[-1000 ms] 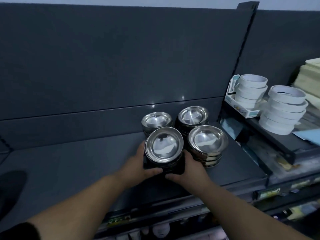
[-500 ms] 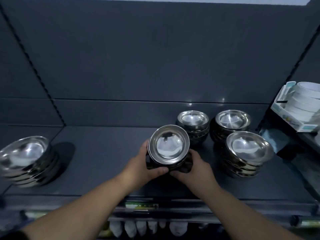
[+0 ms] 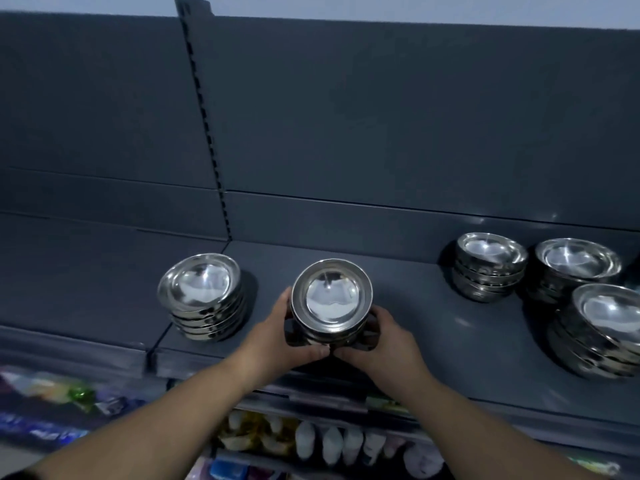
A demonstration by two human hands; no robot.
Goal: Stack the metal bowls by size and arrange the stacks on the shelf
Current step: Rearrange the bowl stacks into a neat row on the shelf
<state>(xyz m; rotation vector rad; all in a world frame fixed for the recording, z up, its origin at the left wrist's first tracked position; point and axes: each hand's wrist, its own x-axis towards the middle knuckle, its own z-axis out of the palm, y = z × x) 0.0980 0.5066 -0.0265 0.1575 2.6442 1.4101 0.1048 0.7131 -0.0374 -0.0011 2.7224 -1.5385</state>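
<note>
Head view: the held stack (image 3: 331,299) of metal bowls is at the centre of the frame, near the front edge of the shelf (image 3: 450,341). The left hand (image 3: 277,336) curls round its left side and the right hand (image 3: 384,337) round its right. The thumbs almost meet low at the front, so each grip is closed on the stack. The hands hide its base, so I cannot tell whether it rests on the shelf.

Left of centre, near the left hand but apart from it, a second stack (image 3: 202,299) stands by the seam between two shelf boards.

At the right of the frame, well apart from the right hand, three more stacks cluster. These are a rear stack (image 3: 490,265), a corner stack (image 3: 576,271) beside it, and a front stack (image 3: 602,330) cut off by the frame edge.

Behind them all is a dark back panel (image 3: 381,116). A slotted upright (image 3: 204,116) runs down it from the upper left. Along the bottom of the frame, below the shelf, are pale bottles (image 3: 332,445) and blurred packets (image 3: 52,403).
</note>
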